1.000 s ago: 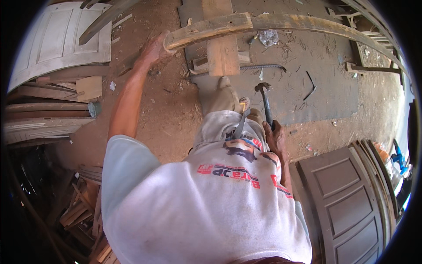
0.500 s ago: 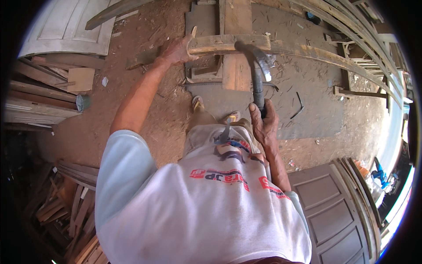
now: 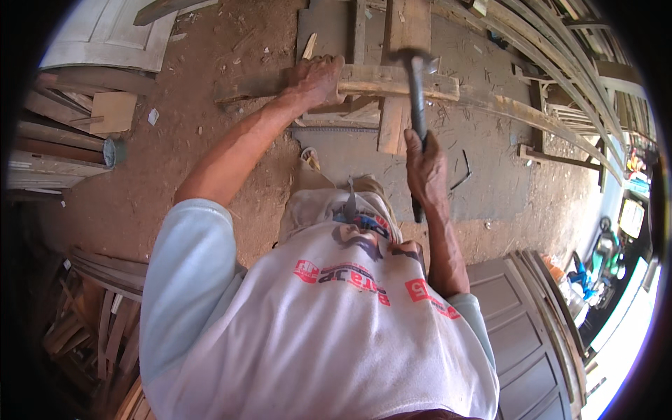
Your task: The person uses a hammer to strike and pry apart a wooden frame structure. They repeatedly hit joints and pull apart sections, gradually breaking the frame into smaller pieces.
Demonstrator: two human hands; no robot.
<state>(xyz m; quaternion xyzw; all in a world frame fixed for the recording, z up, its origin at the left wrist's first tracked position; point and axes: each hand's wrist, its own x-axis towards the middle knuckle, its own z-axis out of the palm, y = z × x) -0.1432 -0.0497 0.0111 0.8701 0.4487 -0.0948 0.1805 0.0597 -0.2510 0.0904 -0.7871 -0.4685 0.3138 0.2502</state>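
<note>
My left hand point(image 3: 318, 82) is wrapped over a rough wooden plank point(image 3: 399, 82) that lies crosswise in front of me. In my right hand point(image 3: 427, 166) is a claw hammer point(image 3: 418, 98), held by its dark handle, which sticks out below my fist. The hammer's head overlaps the plank's upper edge to the right of my left hand; I cannot tell whether it touches. A longer board point(image 3: 518, 110) runs on to the right from the plank's end. Behind and beneath, a wide upright-running board point(image 3: 399, 129) crosses it. A thin wood piece point(image 3: 309, 46) sticks up beside my left hand.
Long timbers point(image 3: 560, 70) lean at the upper right. A grey panelled door point(image 3: 518, 343) lies lower right, a white door point(image 3: 112, 31) upper left. Stacked planks point(image 3: 63, 157) fill the left. A bent dark rod point(image 3: 463, 171) lies on the grey floor sheet point(image 3: 490, 189).
My left hand and the plank sit farther right in view; the hand now wraps over the plank's top. The hammer has gone from tilted and blurred to nearly upright, its head farther up.
</note>
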